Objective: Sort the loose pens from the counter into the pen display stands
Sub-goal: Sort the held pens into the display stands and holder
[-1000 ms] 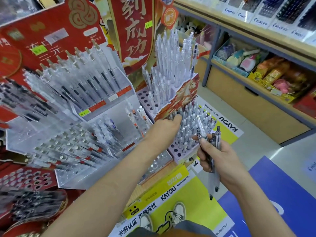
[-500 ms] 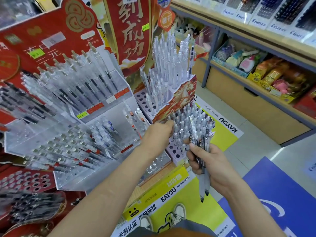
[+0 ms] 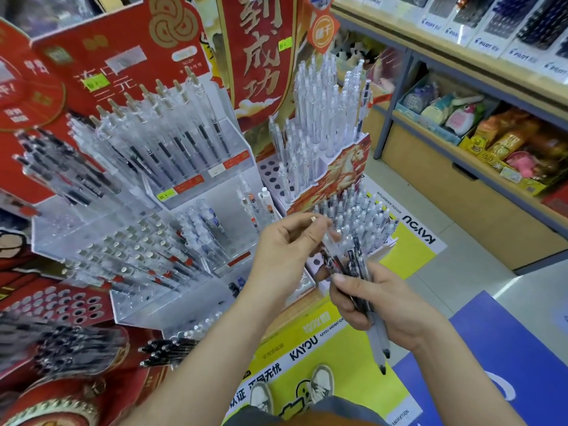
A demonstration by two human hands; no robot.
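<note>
Left hand (image 3: pixel 285 250): fingertips pinch the top of one clear pen (image 3: pixel 331 241), which touches the bundle.
Right hand (image 3: pixel 381 305): curled round a bundle of pens (image 3: pixel 380 339), tips pointing down.
Tiered pen stand (image 3: pixel 364 215): just behind both hands, front rows packed with upright pens.
Acrylic stand (image 3: pixel 196 179): further left, its pens slanted.

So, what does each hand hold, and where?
The right hand grips a pen bundle round the barrels; left hand pinches one clear pen by its top.
</note>
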